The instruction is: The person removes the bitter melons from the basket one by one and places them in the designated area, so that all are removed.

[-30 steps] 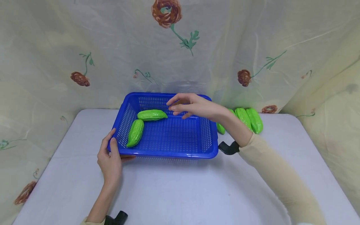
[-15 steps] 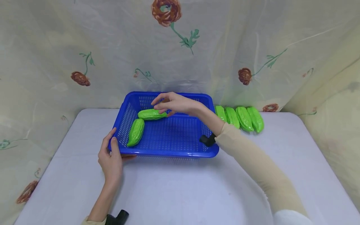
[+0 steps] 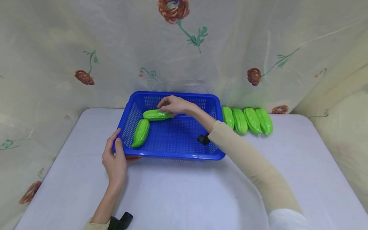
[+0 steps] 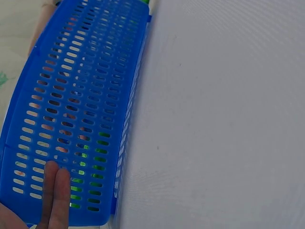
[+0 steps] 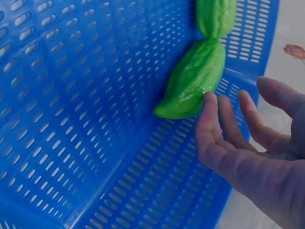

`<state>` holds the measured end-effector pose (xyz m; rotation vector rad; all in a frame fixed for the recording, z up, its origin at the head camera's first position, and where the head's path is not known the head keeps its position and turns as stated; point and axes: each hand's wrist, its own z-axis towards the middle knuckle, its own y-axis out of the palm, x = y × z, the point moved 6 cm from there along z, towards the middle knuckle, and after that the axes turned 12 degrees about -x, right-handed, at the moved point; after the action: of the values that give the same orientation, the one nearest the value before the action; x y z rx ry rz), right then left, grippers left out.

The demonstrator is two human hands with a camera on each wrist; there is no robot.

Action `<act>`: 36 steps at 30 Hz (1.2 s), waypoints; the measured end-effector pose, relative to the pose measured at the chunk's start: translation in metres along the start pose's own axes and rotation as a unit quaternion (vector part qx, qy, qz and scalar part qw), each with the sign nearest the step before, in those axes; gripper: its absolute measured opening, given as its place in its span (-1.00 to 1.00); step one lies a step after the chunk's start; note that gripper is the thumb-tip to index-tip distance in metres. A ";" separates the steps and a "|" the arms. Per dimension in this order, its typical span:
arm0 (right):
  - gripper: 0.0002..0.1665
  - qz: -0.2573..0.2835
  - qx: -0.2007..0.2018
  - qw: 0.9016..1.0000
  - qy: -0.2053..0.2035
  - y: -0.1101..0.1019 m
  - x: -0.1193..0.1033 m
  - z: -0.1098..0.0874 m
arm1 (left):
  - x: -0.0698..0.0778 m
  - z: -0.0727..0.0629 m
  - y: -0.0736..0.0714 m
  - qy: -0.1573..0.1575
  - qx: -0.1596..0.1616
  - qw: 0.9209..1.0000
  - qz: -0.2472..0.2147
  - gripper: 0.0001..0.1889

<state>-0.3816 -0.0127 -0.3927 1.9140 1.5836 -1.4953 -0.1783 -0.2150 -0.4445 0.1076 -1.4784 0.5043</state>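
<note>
Head view fairly bright, even; soft shadow under my basket [image 3: 178,156], small glints on the green gourds [image 3: 141,133]. Wrist views dimmer, greyer; in the right one my right hand [image 5: 252,168] looks dull, slightly soft.

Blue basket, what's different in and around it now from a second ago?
The right hand moved left, to the right end of the back gourd; I can't tell whether it touches. More of the row of four gourds outside shows now. The left hand still holds the near left corner of the blue basket, and the back gourd and front gourd lie as before.
</note>
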 end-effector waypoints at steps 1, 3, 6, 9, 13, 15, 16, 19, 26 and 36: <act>-0.48 -0.010 0.002 1.000 0.005 0.000 0.001 0.001 | 0.000 0.000 0.000 0.001 0.000 1.000 0.000 -0.58; -0.47 -0.024 0.005 1.000 0.014 -0.001 0.002 0.003 | 0.001 0.001 0.000 0.004 0.002 1.000 0.000 -0.59; -0.47 -0.035 0.008 0.999 0.021 -0.001 0.004 0.006 | 0.001 0.001 0.000 0.006 0.003 1.000 0.001 -0.59; -0.48 -0.057 0.015 0.998 0.023 -0.002 0.006 0.008 | 0.001 0.001 0.001 0.001 0.000 1.000 0.006 -0.59; -0.48 -0.116 0.037 0.992 0.025 -0.004 0.006 0.009 | 0.000 0.000 0.001 -0.006 -0.004 1.000 0.012 -0.58; -0.47 -0.138 0.047 0.989 0.029 -0.004 0.007 0.010 | 0.000 0.000 0.001 -0.007 -0.005 1.000 0.013 -0.58; -0.47 -0.142 0.049 0.988 0.030 -0.004 0.007 0.011 | 0.000 0.000 0.001 -0.006 -0.005 1.000 0.012 -0.58; -0.44 -0.160 0.047 0.985 0.035 -0.003 0.007 0.013 | 0.000 0.000 0.001 -0.003 -0.004 1.000 0.009 -0.58; -0.37 -0.225 0.037 0.972 0.049 0.002 0.005 0.015 | 0.000 -0.001 0.001 -0.006 -0.004 1.000 0.006 -0.58; -0.43 -0.257 0.035 0.964 0.065 0.010 0.005 0.017 | 0.001 -0.001 0.001 0.001 0.000 1.000 0.003 -0.58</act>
<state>-0.3837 -0.0256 -0.4086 1.7462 2.2461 -1.6496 -0.1775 -0.2137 -0.4441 0.1040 -1.4778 0.5087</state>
